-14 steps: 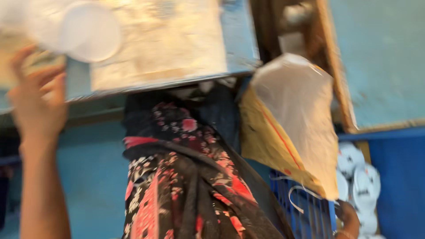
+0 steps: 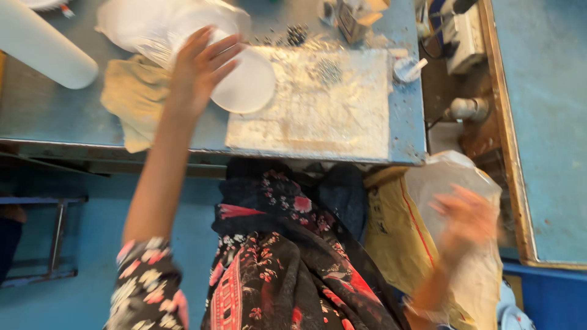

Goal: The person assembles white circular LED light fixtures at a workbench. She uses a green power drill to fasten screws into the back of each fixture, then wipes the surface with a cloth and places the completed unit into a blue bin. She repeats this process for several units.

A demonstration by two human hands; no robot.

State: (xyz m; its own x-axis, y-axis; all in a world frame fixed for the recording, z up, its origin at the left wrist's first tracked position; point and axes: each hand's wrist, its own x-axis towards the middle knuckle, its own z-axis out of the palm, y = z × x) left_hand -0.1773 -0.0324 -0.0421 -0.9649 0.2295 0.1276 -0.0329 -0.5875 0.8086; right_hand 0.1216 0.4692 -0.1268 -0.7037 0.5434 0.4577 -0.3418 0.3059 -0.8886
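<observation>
My left hand [image 2: 199,70] reaches up over the blue table [image 2: 55,122]. Its fingers are spread on a round white disc [image 2: 251,88] that lies partly on a silvery, scuffed sheet [image 2: 324,113]. Just behind the hand sits a clear plastic bag of white discs [image 2: 147,24]. My right hand [image 2: 468,223] is blurred, low on the right. Its fingers are apart over a clear plastic bag [image 2: 446,174] that sits in a yellow sack [image 2: 391,238]. My flowered black and red clothing [image 2: 275,263] fills the lower middle.
A thick white roll [image 2: 43,49] lies at the table's far left, and a beige cloth [image 2: 131,101] hangs over its front edge. A small box [image 2: 354,18] and a white cap [image 2: 406,68] stand near the back. A socket box [image 2: 465,36] and pipe fitting [image 2: 468,109] sit right of the table.
The view has swung, so the table now shows from above. My left hand has moved onto the white disc. My right hand has risen from the lower corner to the plastic bag.
</observation>
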